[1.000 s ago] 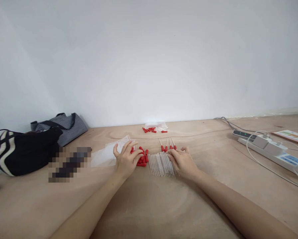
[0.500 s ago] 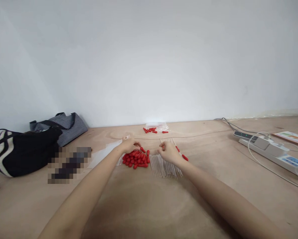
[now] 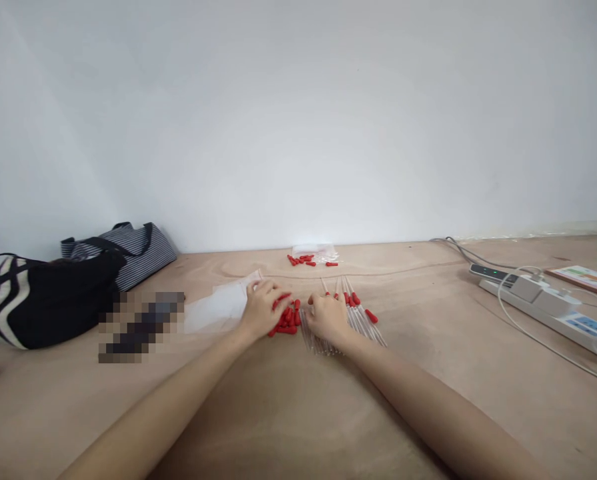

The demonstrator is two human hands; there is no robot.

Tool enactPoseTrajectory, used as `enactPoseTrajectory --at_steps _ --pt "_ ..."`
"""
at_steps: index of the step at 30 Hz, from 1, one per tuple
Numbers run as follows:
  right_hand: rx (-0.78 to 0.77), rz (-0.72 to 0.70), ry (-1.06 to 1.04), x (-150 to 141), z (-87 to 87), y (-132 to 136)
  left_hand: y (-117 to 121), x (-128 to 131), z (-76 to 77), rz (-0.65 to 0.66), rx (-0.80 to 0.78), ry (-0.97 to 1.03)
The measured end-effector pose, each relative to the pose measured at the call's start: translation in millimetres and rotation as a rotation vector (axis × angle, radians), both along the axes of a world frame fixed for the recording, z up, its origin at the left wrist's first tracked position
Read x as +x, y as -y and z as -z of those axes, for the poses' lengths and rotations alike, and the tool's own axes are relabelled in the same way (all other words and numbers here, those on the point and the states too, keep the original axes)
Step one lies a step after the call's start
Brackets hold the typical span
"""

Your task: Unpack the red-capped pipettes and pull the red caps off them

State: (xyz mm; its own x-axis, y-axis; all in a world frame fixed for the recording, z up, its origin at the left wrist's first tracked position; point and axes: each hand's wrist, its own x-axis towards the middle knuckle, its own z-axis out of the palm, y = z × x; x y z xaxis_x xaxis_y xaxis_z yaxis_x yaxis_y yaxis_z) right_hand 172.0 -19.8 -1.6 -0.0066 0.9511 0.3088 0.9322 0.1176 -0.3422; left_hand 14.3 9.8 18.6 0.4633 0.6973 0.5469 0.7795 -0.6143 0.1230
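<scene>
My left hand point(image 3: 259, 308) lies curled over a pile of small red rubber caps point(image 3: 289, 316) on the wooden table point(image 3: 298, 413); what its fingers hold I cannot make out. My right hand point(image 3: 327, 316) rests, fingers bent, on a row of clear glass tubes point(image 3: 323, 339) just right of the pile. Several tubes with red caps fitted point(image 3: 359, 312) lie fanned out beyond and to the right of that hand. An empty clear plastic bag point(image 3: 213, 310) lies flat to the left of my left hand.
A second clear bag with loose red caps point(image 3: 311, 257) lies near the wall. Two striped bags point(image 3: 48, 293) sit at far left, a blurred object point(image 3: 138, 325) beside them. At right are a power strip point(image 3: 543, 303) with cables and a printed card point(image 3: 586, 275).
Both hands drew back from the far side of the parts and came down again, the left onto the red caps, the right onto the bare tubes. One more capped tube lies at the right.
</scene>
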Motion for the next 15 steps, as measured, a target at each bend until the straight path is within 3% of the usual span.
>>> enactPoseTrajectory --at_steps 3,6,11,15 --pt "-0.019 0.054 -0.063 20 -4.8 -9 31 2 19.6 0.189 0.087 0.026" --pt "-0.061 0.154 -0.152 59 -10.2 -22 45 3 33.8 0.290 0.088 0.028" --pt "-0.150 0.330 -0.235 122 -6.9 -32 43 5 39.1 0.324 0.052 0.042" --pt "-0.252 0.349 -0.261 129 4.7 -40 41 6 38.1 0.320 0.062 0.054"
